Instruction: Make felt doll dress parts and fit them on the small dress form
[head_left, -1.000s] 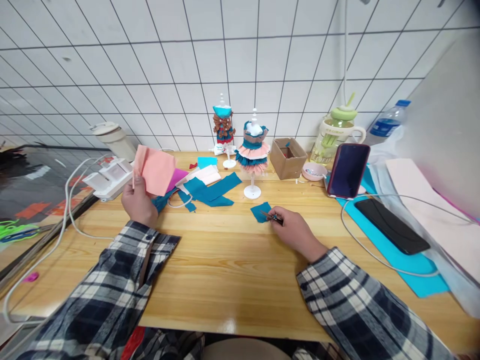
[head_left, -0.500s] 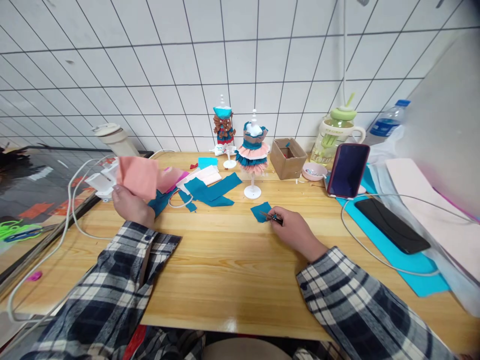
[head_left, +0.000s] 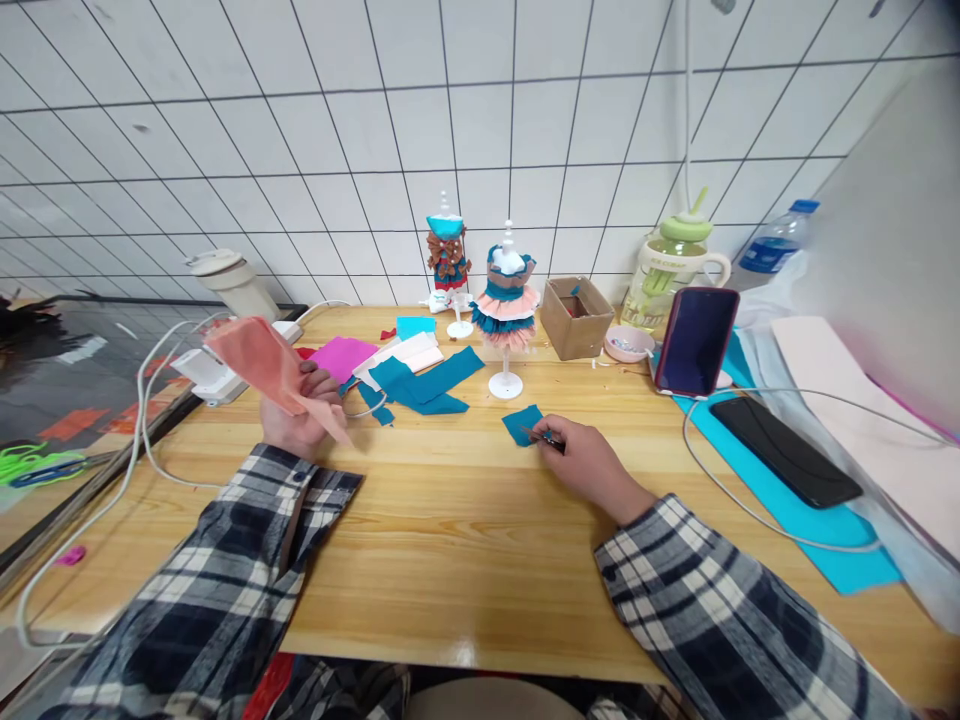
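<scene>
My left hand (head_left: 298, 425), raised over the left of the table, is closed on a folded piece of pink crepe paper (head_left: 259, 362), whose loose end hangs down to the right. My right hand (head_left: 592, 465) rests on the tabletop, fingers closed around small dark-handled scissors (head_left: 553, 441). Their tips lie over a small teal paper piece (head_left: 520, 425). Just beyond stands a small white dress form (head_left: 507, 300) wearing a ruffled teal and pink paper dress. Teal paper strips (head_left: 427, 385) and a magenta sheet (head_left: 343, 357) lie between my left hand and that form.
A second dressed form (head_left: 448, 260) stands behind, near the tiled wall. To the right are a cardboard box (head_left: 576, 318), a pink dish (head_left: 628, 344), a green-lidded jug (head_left: 671, 265), an upright phone (head_left: 695, 342) and a flat black phone (head_left: 784, 450). White cables (head_left: 142, 400) loop at left.
My left hand has lifted the pink paper off to the right and turned it, uncovering the power strip and magenta sheet. My right hand has stayed almost still with the scissors.
</scene>
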